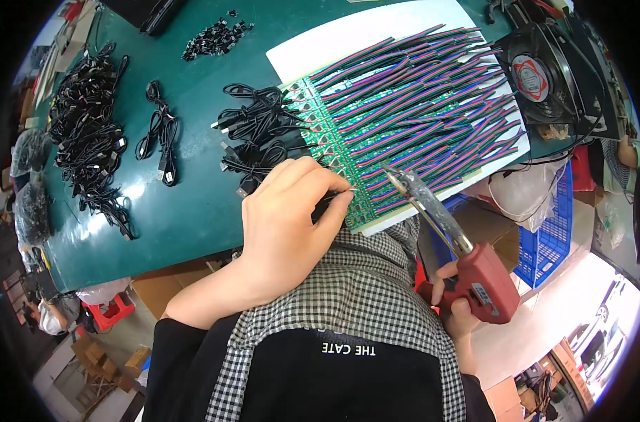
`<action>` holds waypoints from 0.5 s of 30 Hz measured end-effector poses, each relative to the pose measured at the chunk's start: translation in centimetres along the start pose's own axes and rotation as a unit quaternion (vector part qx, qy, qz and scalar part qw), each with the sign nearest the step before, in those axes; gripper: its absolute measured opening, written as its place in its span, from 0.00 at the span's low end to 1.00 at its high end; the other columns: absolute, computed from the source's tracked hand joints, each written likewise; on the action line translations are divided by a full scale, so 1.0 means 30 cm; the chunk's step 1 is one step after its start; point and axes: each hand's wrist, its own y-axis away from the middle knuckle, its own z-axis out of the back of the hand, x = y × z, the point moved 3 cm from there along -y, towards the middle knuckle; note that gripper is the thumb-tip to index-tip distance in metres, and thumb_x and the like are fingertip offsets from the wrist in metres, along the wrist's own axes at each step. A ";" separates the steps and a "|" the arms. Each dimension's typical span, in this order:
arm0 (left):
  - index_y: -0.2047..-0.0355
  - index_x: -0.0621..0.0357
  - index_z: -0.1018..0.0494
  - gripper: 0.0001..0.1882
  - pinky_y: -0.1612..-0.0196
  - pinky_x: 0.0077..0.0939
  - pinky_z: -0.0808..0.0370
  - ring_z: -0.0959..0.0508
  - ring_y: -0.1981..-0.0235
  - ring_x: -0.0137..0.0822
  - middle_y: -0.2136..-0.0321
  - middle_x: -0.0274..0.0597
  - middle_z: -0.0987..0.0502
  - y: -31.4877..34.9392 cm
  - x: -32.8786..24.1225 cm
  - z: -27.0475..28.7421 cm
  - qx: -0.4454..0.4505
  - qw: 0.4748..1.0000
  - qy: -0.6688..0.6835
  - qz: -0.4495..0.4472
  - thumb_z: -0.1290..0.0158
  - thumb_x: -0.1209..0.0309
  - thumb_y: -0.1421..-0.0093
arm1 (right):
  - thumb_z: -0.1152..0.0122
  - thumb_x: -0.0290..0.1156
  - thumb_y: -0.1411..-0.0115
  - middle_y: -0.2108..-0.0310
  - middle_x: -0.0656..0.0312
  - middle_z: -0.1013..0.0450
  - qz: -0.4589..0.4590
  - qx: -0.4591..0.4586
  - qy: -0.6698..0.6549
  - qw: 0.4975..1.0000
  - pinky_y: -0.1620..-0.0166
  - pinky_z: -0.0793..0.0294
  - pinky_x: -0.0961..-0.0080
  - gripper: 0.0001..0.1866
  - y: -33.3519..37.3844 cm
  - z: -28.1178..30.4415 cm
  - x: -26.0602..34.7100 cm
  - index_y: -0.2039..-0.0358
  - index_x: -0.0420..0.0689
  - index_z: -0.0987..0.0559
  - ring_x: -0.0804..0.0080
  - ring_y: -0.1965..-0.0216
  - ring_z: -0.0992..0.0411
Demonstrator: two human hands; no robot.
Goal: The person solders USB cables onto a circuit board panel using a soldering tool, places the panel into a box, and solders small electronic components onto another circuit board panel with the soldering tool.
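At the circuit panel (332,125), near left, your left hand (286,214) pinches a wire (353,188); your right hand (462,319) grips a red soldering gun (484,284)

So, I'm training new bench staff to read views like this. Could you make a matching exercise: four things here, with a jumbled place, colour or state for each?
Things
1. gun-shaped tool
2. fan
3. crate
4. biggest cable pile

Descriptions
A. blue, with openwork sides
B. on the left part of the table
C. in the right hand
D. black frame, round label

Pairs: 1-C; 2-D; 3-A; 4-B
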 end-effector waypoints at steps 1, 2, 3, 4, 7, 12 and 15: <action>0.75 0.62 0.26 0.05 0.75 0.22 0.34 0.30 0.77 0.32 0.80 0.37 0.30 0.003 0.002 -0.006 0.005 1.000 -0.025 0.010 0.42 0.82 0.54 | 0.37 0.52 0.48 0.64 0.50 0.30 -0.001 0.000 -0.001 1.000 0.81 0.36 0.81 0.41 0.000 0.002 -0.001 0.47 0.32 0.41 0.73 0.84 0.36; 0.75 0.62 0.26 0.05 0.75 0.22 0.34 0.30 0.77 0.32 0.80 0.37 0.30 0.004 0.002 -0.012 0.006 1.000 -0.026 0.010 0.42 0.82 0.54 | 0.34 0.48 0.49 0.62 0.49 0.29 -0.020 0.014 -0.031 0.999 0.76 0.33 0.81 0.37 0.000 0.002 -0.005 0.49 0.34 0.37 0.73 0.80 0.33; 0.76 0.62 0.27 0.06 0.75 0.23 0.34 0.30 0.77 0.32 0.80 0.38 0.31 0.004 0.003 -0.015 -0.003 0.999 -0.034 0.012 0.43 0.82 0.54 | 0.31 0.44 0.51 0.60 0.49 0.27 -0.006 0.023 -0.075 0.997 0.72 0.30 0.80 0.34 0.000 0.003 -0.003 0.50 0.36 0.33 0.72 0.75 0.30; 0.77 0.62 0.29 0.06 0.75 0.23 0.34 0.30 0.77 0.32 0.80 0.38 0.31 0.004 0.004 -0.019 -0.011 0.999 -0.042 0.015 0.43 0.82 0.55 | 0.31 0.44 0.51 0.60 0.49 0.27 -0.039 0.029 -0.061 0.997 0.72 0.30 0.80 0.34 -0.001 0.005 -0.011 0.50 0.36 0.33 0.72 0.75 0.30; 0.79 0.56 0.32 0.08 0.77 0.31 0.32 0.30 0.75 0.38 0.78 0.37 0.33 -0.003 0.008 -0.033 -0.040 0.995 -0.085 -0.010 0.43 0.78 0.59 | 0.29 0.41 0.53 0.60 0.49 0.27 -0.046 0.050 -0.077 0.995 0.72 0.30 0.81 0.35 -0.002 0.007 -0.018 0.50 0.34 0.33 0.72 0.75 0.30; 0.80 0.57 0.33 0.09 0.77 0.32 0.33 0.30 0.74 0.38 0.77 0.38 0.35 -0.002 0.021 -0.047 -0.047 0.994 -0.099 -0.001 0.43 0.78 0.60 | 0.35 0.54 0.51 0.65 0.52 0.28 -0.045 0.051 0.002 0.998 0.78 0.36 0.81 0.39 -0.014 0.006 -0.024 0.51 0.33 0.34 0.74 0.82 0.34; 0.80 0.57 0.34 0.09 0.77 0.32 0.33 0.30 0.74 0.39 0.77 0.38 0.35 -0.002 0.024 -0.049 -0.050 0.994 -0.098 0.001 0.43 0.78 0.60 | 0.24 0.40 0.59 0.67 0.54 0.25 -0.086 0.045 -0.077 0.992 0.72 0.31 0.84 0.42 -0.020 0.010 -0.024 0.50 0.29 0.34 0.76 0.77 0.30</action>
